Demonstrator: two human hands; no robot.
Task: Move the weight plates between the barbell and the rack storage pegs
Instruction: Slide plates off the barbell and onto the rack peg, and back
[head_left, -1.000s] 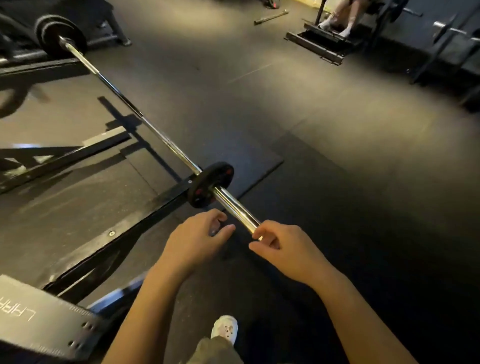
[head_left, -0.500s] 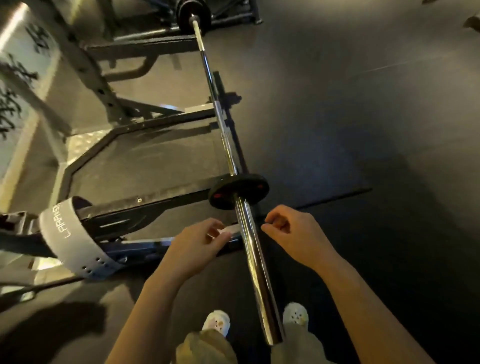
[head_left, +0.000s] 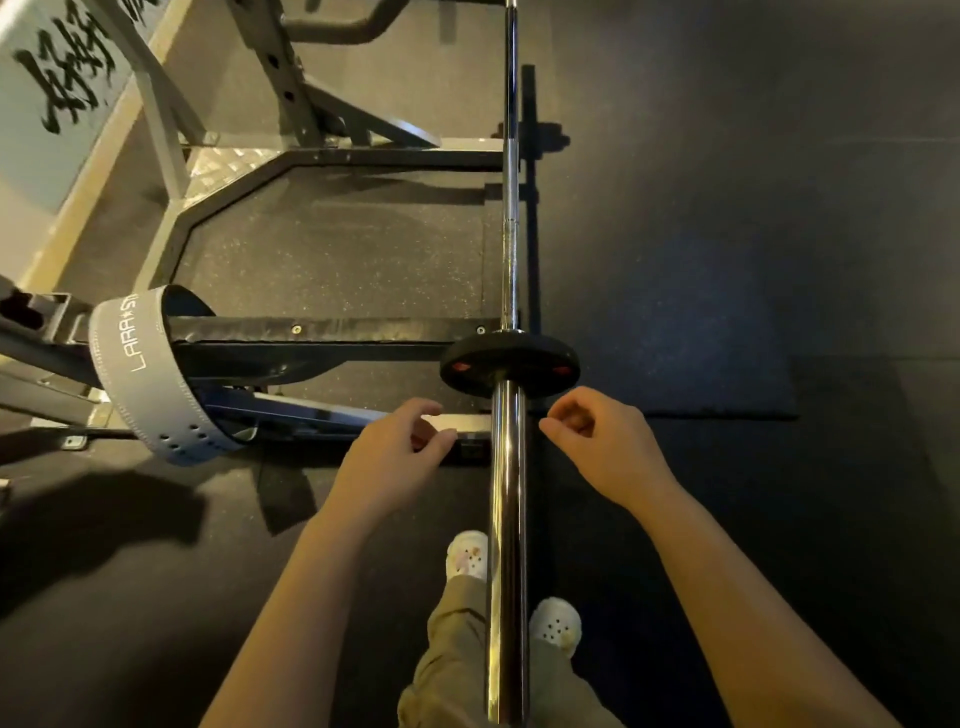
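A chrome barbell (head_left: 508, 519) runs straight away from me, its sleeve end between my legs. One small black weight plate (head_left: 509, 364) with red marks sits on the sleeve against the collar. My left hand (head_left: 397, 452) hovers just left of the sleeve, fingers loosely curled, holding nothing. My right hand (head_left: 597, 441) hovers just right of the sleeve, fingers loosely curled and empty too. Both hands are a little short of the plate and touch neither it nor the bar.
The black rack frame (head_left: 322, 338) lies to the left, with a grey lifting belt (head_left: 140, 374) looped round its beam. Rack uprights (head_left: 280, 78) stand at the back left. Dark rubber flooring (head_left: 727, 312) spreads to the right. My white shoes (head_left: 555, 621) stand under the sleeve.
My view has swung so the bar now points straight ahead. Both hands have come off the sleeve end and now hover either side of it, nearer the plate.
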